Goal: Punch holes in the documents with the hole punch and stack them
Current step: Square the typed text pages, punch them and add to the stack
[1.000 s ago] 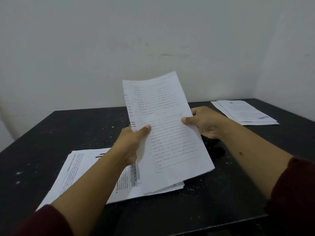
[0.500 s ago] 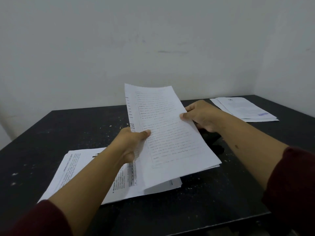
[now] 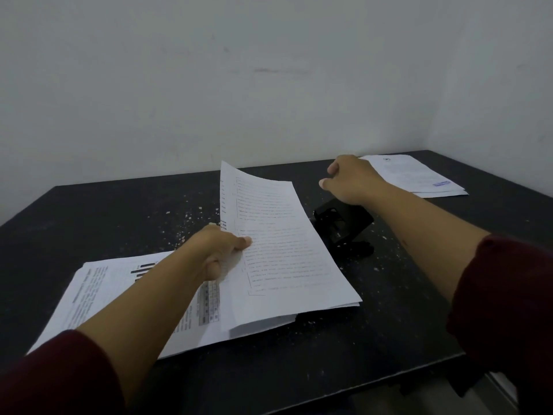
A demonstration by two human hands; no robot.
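Left hand [image 3: 220,250] pinches the document sheaf [image 3: 281,247]; right hand [image 3: 351,178], loosely open, empty, over hole punch [image 3: 344,224] — square edges before punching.

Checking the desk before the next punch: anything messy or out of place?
Yes. White paper flecks are scattered over the black table, thickest behind the left hand and around the hole punch; they look like spilled punch confetti. The held document also lies skewed across the near paper stack.

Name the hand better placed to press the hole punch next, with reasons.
Right. The right hand hovers empty just above the black hole punch, while the left hand is busy pinching the held sheets beside it.
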